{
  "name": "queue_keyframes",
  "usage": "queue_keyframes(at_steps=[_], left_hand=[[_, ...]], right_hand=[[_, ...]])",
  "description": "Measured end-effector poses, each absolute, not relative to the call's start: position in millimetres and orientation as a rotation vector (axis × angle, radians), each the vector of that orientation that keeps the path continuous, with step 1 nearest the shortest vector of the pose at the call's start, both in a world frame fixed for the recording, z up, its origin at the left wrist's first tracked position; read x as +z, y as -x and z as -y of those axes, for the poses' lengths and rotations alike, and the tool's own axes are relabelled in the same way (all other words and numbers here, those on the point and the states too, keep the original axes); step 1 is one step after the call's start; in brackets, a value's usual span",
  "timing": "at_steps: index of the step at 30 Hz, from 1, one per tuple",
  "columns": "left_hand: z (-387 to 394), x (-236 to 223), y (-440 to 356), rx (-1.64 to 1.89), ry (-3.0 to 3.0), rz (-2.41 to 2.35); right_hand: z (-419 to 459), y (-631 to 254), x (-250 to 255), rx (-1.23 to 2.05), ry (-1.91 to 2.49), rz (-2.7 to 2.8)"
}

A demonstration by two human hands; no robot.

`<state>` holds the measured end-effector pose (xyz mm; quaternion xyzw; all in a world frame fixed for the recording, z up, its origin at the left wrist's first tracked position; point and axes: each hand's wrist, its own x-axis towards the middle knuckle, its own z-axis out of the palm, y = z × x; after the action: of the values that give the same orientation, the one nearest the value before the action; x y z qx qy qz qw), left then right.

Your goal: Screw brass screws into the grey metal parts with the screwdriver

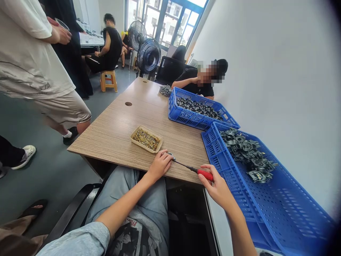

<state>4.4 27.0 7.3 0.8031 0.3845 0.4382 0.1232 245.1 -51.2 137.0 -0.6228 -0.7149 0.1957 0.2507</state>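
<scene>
Wood-grain table (112,142), near edge, as I view it on my remote feed. Left hand (160,165): fingers curled over a small metal part (169,155), held at the table's edge. Right hand (217,186): thumb and fingers pinching a red-handled screwdriver (205,174), its shaft reaching left, tip at the part. Near right, a blue crate (226,177) holds dark castings (247,153). Farther right, a second crate (186,119) sits on the table. Left of the hands, a tray (138,144) holds brass screws (146,139). Far end: a seated person (197,83).
</scene>
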Motion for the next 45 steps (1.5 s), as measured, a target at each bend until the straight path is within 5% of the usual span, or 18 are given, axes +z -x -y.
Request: queue_keyframes(at_steps=[45], left_hand=[[-28, 2, -5, 1.322, -2.279, -1.107]], right_hand=[[64, -226, 148, 0.368, 1.932, 1.999]])
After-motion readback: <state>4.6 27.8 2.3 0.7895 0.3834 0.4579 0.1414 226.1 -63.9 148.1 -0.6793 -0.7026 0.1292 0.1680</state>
